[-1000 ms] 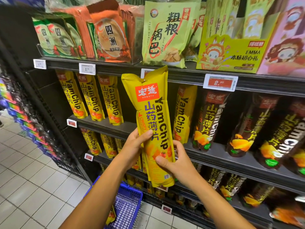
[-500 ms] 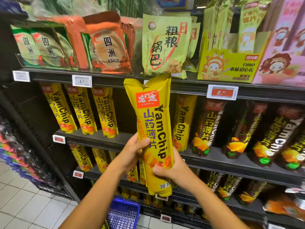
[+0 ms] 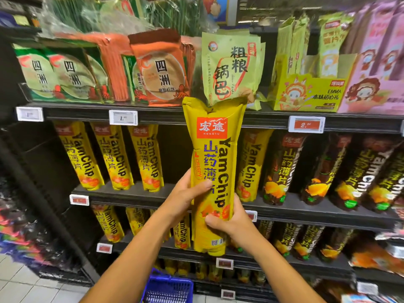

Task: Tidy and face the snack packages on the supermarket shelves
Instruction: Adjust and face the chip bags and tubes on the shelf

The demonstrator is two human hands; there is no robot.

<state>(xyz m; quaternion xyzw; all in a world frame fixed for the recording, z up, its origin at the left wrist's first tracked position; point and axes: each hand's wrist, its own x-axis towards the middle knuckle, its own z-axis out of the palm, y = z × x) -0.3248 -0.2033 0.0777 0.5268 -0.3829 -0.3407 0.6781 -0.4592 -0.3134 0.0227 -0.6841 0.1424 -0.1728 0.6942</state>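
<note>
The yellow pack (image 3: 213,171) had risen since a moment before, its top now overlapping the upper shelf (image 3: 153,115). Left hand (image 3: 185,194) and right hand (image 3: 231,221) both gripped its lower half. Price tags stayed too blurred to read.

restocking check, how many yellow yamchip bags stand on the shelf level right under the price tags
4: three side by side at left, one right of the bag held in the hands. More may be hidden behind it.

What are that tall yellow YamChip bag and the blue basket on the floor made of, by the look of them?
YamChip bag: probably thin plastic film with a fairly glossy printed finish; it shows soft highlights and its crimped top edge is wrinkled.

Blue basket: seemingly moulded rigid plastic, since its walls form an even open grid in one solid colour; the blur leaves its finish unclear.
</note>
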